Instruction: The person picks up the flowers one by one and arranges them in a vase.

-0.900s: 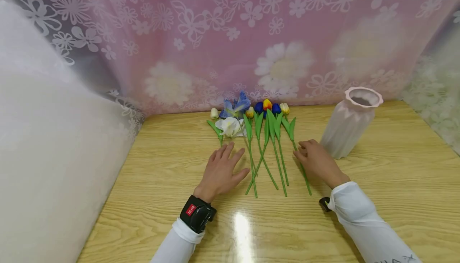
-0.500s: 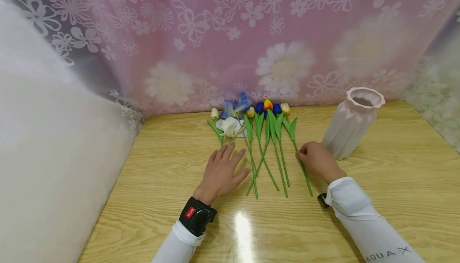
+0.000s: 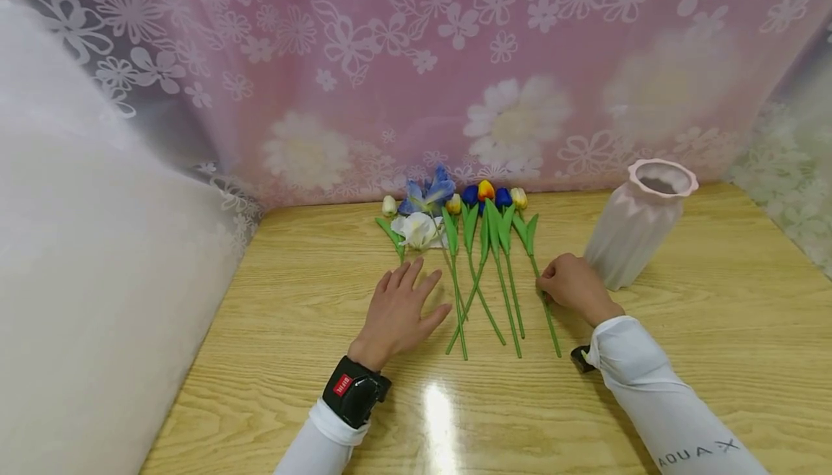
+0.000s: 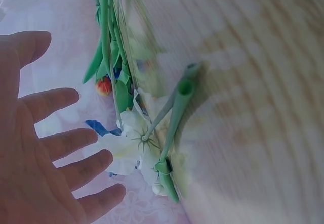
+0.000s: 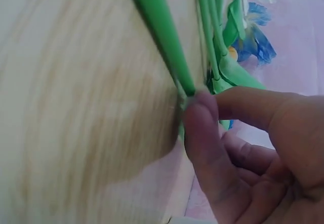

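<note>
In the head view my right hand (image 3: 574,287) pinches the green stem of the rightmost tulip (image 3: 518,198), a pale yellow and white one lying on the table. The right wrist view shows thumb and forefinger together on that stem (image 5: 162,32). My left hand (image 3: 401,314) is spread with straight fingers, just left of the other stems, holding nothing. Beyond its fingertips are a white flower (image 3: 418,230), a blue flower (image 3: 427,193) and a white tulip (image 3: 388,206). Blue tulips (image 3: 503,197) and an orange-red tulip (image 3: 485,190) lie between the hands.
A pale pink ribbed vase (image 3: 640,222) stands just right of my right hand, its scalloped mouth upward. The wooden table (image 3: 260,359) ends at a pink floral curtain (image 3: 390,85) behind the flowers. White fabric (image 3: 97,244) hangs along the left side.
My right fingers have closed on the rightmost tulip's stem, and its lower end has shifted slightly left. The left hand has stayed almost still.
</note>
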Demonstrator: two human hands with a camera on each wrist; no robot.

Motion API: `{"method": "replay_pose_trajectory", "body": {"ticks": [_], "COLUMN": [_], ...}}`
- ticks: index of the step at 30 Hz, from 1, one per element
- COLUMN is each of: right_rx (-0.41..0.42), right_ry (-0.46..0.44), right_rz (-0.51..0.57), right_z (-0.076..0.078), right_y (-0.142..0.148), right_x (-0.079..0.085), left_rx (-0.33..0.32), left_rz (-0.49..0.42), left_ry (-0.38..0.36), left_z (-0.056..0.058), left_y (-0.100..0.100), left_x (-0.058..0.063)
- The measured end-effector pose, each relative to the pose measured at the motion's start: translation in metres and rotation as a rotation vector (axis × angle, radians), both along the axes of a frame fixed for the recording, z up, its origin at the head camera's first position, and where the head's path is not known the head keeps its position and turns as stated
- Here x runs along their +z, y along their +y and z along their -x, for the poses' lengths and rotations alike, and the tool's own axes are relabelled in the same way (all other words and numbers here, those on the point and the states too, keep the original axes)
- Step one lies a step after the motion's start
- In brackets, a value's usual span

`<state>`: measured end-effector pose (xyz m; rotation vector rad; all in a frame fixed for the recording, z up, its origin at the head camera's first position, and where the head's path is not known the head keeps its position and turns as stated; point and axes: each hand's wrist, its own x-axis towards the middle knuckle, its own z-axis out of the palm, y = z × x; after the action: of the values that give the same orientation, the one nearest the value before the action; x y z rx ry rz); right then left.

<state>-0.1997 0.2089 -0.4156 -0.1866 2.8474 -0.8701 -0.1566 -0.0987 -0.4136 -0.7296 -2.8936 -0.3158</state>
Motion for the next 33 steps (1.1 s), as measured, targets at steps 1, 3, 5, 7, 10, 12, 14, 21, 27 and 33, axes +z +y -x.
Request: {"method": "replay_pose_trajectory", "body": {"ticks": [1,3,5,7,10,12,14,21,27,33], "right_rx": [-0.002,-0.008,-0.023,-0.036,-0.056,-0.068,-0.081,-0.099,-0.087,-0.090], "right_ry": [-0.006,-0.016,-0.019,-0.015,0.000,0.008,0.019,0.115,0.188,0.230], "right_rz": [0.009,0.031,0.047,0.059,0.073,0.089,0.108,0.156,0.169,0.188], "right_z": [0.000,-0.001,-0.004,-0.007,-0.011,-0.013,-0.016,-0.022,-0.025,-0.028], "right_y": [0.000,0.000,0.001,0.001,0.002,0.003,0.003,0.004,0.004,0.007], "right_x": [0.000,0.002,0.003,0.006,0.009,0.012,0.016,0.033,0.046,0.057], "left_rx": [0.001,0.000,-0.002,-0.003,-0.006,-0.009,-0.011,-0.024,-0.036,-0.060], "left_rz": [0.000,-0.006,-0.012,-0.015,-0.017,-0.015,-0.015,-0.026,-0.029,-0.047], "left_ry": [0.000,0.003,0.005,0.007,0.009,0.015,0.022,0.035,0.024,0.020], "left_z": [0.000,-0.001,-0.002,-0.002,-0.004,-0.004,-0.005,-0.006,-0.005,-0.004], "left_y": [0.000,-0.001,0.000,0.000,0.000,0.001,0.002,0.006,0.011,0.015], "left_x": [0.000,0.001,0.001,0.000,0.001,0.001,0.002,0.004,0.008,0.012]}}
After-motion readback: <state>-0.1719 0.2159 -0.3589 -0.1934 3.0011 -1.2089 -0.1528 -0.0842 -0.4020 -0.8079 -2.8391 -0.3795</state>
